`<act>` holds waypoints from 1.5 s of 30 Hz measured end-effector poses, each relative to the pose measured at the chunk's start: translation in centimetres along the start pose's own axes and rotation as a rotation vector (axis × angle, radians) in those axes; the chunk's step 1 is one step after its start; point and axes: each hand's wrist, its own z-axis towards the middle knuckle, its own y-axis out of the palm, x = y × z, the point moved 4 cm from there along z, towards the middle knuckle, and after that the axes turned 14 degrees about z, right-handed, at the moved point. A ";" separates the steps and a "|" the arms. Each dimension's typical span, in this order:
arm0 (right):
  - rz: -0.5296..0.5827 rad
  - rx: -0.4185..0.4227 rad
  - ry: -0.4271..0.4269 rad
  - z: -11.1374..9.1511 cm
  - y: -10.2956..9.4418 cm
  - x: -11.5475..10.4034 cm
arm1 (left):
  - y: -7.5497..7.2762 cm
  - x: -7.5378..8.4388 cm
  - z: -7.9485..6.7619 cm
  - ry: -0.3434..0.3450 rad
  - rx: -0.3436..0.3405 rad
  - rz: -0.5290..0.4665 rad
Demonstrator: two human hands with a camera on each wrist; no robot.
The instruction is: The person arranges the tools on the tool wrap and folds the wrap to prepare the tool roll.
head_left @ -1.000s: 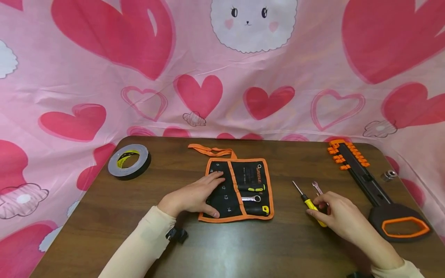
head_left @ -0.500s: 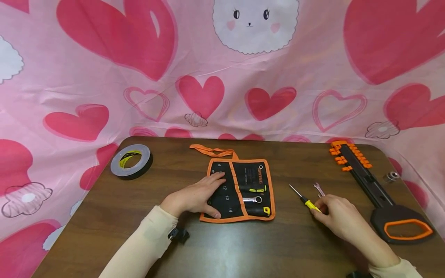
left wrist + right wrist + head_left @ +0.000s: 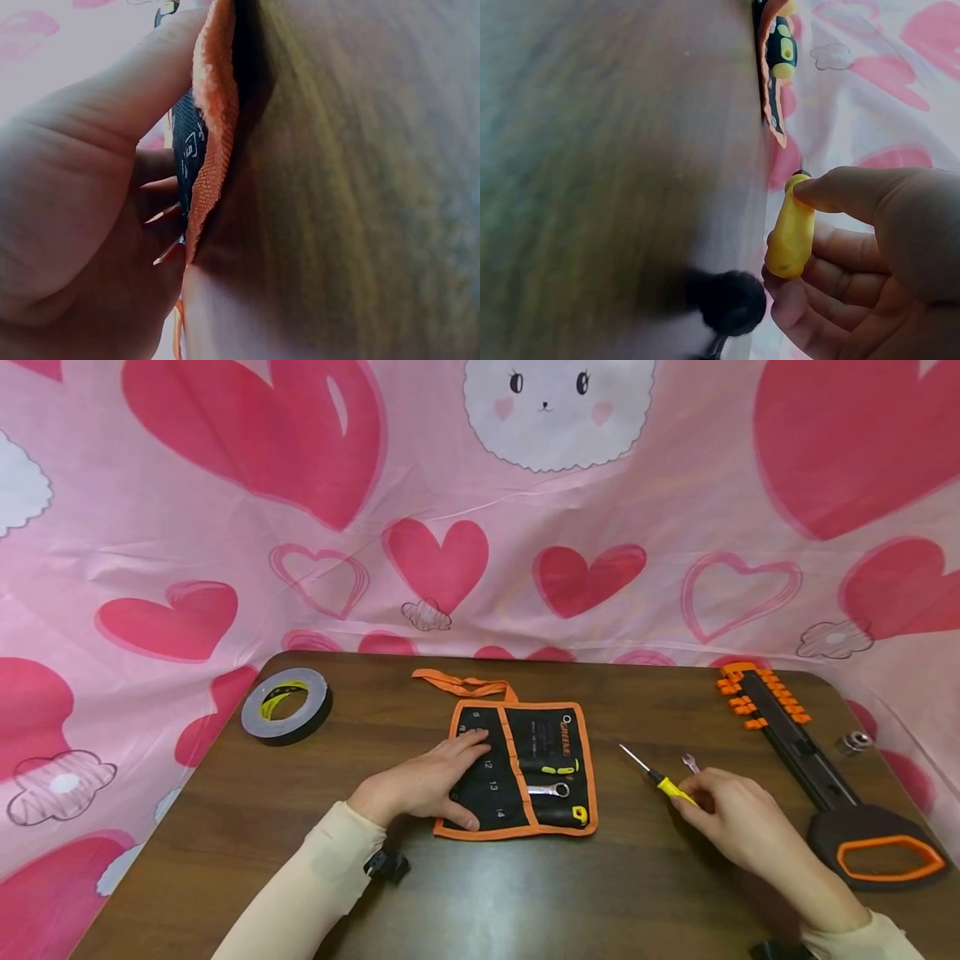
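My left hand rests with spread fingers on the left part of a black tool pouch with orange edging. A combination wrench and yellow-marked black tools show in the pouch's right part. My right hand holds a screwdriver by its yellow handle, thumb on top and fingers curled beneath it. The screwdriver's shaft points away and left, toward the pouch. Just beyond the right hand lies a small wrench, its rear end hidden by the hand.
A roll of tape lies at the far left of the table. On the right is a long black tool with rows of orange pieces and an orange-ringed handle. A metal socket lies near the right edge. The pouch's orange strap stretches behind it.
My right hand has closed round the screwdriver's handle, which showed more fully before, and the screwdriver has shifted slightly. The left hand stays on the pouch.
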 end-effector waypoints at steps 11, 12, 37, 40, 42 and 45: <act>0.012 -0.045 -0.018 1.5 0.1 -1.1 | 0.0 0.1 0.0 0.015 0.013 -0.011; 0.013 -0.044 -0.024 1.6 0.1 -1.2 | 0.0 0.0 0.0 0.016 0.013 -0.011; 0.012 -0.082 -0.089 4.9 1.3 -4.2 | 0.0 -0.1 0.0 0.033 0.022 -0.001; 0.012 -0.077 -0.092 5.2 1.5 -4.4 | 0.0 0.0 0.0 0.027 0.021 -0.001; 0.015 -0.071 -0.098 5.3 1.6 -4.5 | 0.0 0.0 0.0 0.026 0.019 -0.004; 0.022 -0.063 -0.106 5.6 1.8 -4.7 | 0.0 0.0 0.0 0.026 0.019 -0.009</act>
